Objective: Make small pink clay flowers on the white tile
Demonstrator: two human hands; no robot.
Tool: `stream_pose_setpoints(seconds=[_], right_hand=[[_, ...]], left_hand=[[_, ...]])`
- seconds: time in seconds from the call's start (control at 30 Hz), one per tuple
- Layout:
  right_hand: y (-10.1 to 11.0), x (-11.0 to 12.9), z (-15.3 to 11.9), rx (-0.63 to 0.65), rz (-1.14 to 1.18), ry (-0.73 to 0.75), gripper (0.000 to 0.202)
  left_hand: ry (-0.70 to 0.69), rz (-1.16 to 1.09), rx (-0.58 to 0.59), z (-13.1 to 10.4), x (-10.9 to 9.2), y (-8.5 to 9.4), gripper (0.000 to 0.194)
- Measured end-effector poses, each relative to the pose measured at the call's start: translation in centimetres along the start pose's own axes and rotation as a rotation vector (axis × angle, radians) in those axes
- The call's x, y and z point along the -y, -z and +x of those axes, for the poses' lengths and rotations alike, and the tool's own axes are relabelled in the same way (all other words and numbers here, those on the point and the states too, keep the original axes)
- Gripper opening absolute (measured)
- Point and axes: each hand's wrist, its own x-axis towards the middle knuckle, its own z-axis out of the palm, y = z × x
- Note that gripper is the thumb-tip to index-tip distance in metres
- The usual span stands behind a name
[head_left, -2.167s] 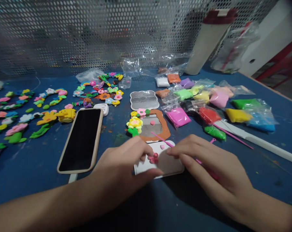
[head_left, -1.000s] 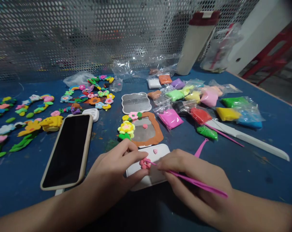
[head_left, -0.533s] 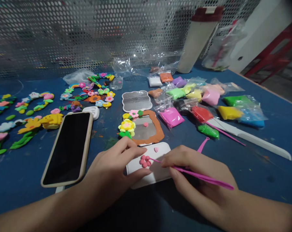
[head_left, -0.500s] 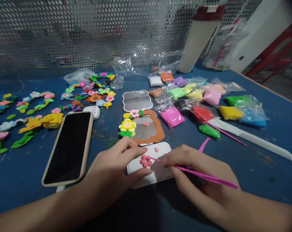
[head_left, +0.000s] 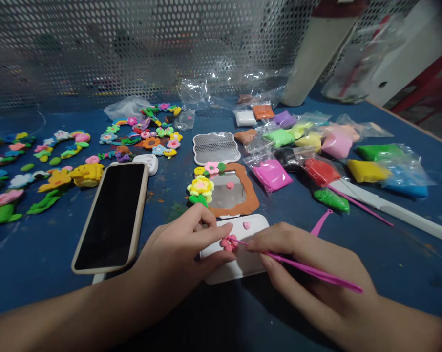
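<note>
My right hand (head_left: 308, 274) grips a thin pink plastic modelling tool (head_left: 308, 270), its fine tip on a small coral-pink clay flower (head_left: 228, 244). The flower lies on a white rounded board (head_left: 248, 261), close to a tiny pale pink clay piece (head_left: 246, 225). On either side of the flower, the thumb and index finger of my left hand (head_left: 184, 244) stay apart, their tips over the board. Just behind is a mirror frame (head_left: 248, 195) edged in brown clay, with clay flowers on its left side and a small pink clay piece on its glass.
A phone (head_left: 113, 215) lies left of my left hand. Clay-decorated frames (head_left: 143, 137) fill the left back. Bags of coloured clay (head_left: 272, 173), a white serrated knife (head_left: 400, 208) and more pink tools (head_left: 321, 222) are at right. A tall bottle (head_left: 308, 58) stands behind.
The view has swung slightly left, so everything sits further right. My left thumb and index finger have come closer around the flower. Its petals look more pressed together, with the tool tip still on it.
</note>
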Motion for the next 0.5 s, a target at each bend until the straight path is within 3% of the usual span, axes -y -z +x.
stream_pose_setpoints(seconds=[0.5], right_hand=[[-0.43, -0.21, -0.15, 0.026, 0.000, -0.014, 0.024]], left_hand=[[0.000, 0.019, 0.001, -0.11, -0.11, 0.02, 0.023]])
